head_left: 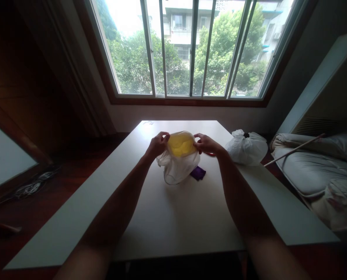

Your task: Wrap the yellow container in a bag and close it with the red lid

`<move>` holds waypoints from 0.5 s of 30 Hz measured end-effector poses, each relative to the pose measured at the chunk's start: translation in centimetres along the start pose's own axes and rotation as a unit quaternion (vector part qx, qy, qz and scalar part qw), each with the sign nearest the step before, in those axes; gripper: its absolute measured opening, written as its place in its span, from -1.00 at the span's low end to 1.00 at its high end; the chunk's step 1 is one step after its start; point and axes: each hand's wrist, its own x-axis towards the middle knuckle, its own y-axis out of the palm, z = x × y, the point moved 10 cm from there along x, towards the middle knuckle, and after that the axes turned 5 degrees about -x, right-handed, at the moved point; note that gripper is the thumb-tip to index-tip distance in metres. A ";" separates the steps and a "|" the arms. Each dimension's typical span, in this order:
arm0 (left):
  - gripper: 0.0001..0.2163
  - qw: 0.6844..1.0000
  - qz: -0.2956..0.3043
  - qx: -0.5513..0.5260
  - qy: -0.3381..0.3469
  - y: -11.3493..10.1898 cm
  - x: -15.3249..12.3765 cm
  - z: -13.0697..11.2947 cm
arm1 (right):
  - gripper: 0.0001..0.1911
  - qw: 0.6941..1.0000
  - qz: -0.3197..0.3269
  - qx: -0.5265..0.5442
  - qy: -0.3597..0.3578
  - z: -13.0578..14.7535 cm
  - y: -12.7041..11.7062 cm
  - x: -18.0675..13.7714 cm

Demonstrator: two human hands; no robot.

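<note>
Both my hands hold a white mesh laundry bag up over the white table. My left hand pinches the bag's rim on the left, and my right hand pinches it on the right. Between them the bag's mouth is spread, showing a yellow cloth inside. The bag's lower end rests on the table. A purple cloth lies on the table just right of the bag's bottom. Something small and red shows under my right hand; I cannot make out what it is.
A tied white plastic bag sits at the table's right edge. To the right lies a padded cushion or mattress with a thin rod across it. A large window is behind the table. Cables lie on the floor at left.
</note>
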 end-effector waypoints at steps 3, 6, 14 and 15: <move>-0.47 1.000 -0.014 -0.002 -0.008 -0.4 0.0 0.5 | -0.51 1.000 -0.025 -0.007 -0.011 0.1 0.0 0.3; -0.31 0.999 0.012 -0.019 0.022 -0.3 0.1 0.3 | -0.50 0.999 -0.046 -0.012 -0.021 0.0 -0.2 0.6; 0.30 0.973 0.172 0.032 0.154 3.5 -0.9 -0.6 | -0.53 0.992 -0.100 -0.060 -0.049 -0.2 -0.7 1.5; 0.31 0.971 0.177 0.039 0.153 3.8 -1.0 -0.3 | -0.53 0.991 -0.104 -0.065 -0.051 -0.1 -0.7 1.5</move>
